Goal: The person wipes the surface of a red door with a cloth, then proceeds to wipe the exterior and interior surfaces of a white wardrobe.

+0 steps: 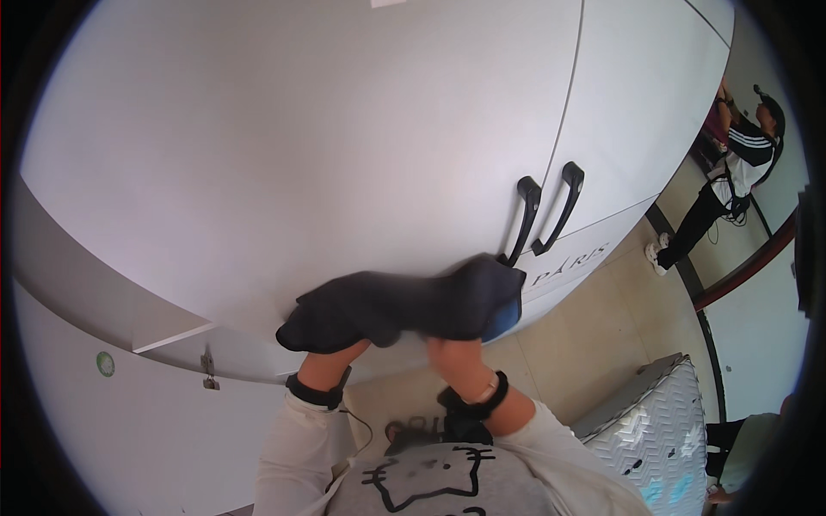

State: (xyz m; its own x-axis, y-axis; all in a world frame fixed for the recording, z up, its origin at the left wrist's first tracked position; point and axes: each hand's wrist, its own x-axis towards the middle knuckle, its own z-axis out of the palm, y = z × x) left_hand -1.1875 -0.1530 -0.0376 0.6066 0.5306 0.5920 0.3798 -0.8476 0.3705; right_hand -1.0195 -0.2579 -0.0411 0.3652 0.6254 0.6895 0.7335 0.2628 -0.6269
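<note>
A dark grey cloth garment (404, 305) is stretched crosswise in front of the white wardrobe doors, bunched and slightly blurred. A blue patch (503, 321) shows at its right end. My left hand (351, 353) grips it from below toward its left part; the cloth covers the fingers. My right hand (454, 354) holds it nearer the right end, with its fingers also hidden behind the fabric. Just above the garment's right end are two black door handles (527, 219), one partly covered by the cloth. Both my wrists wear black bands.
The white wardrobe (344, 129) fills the view ahead. At the left a white door panel (129, 413) with a metal hinge (208, 370) stands swung out. A mattress (645, 430) lies at the lower right. One person (731, 163) stands at the far right; another is partly visible below.
</note>
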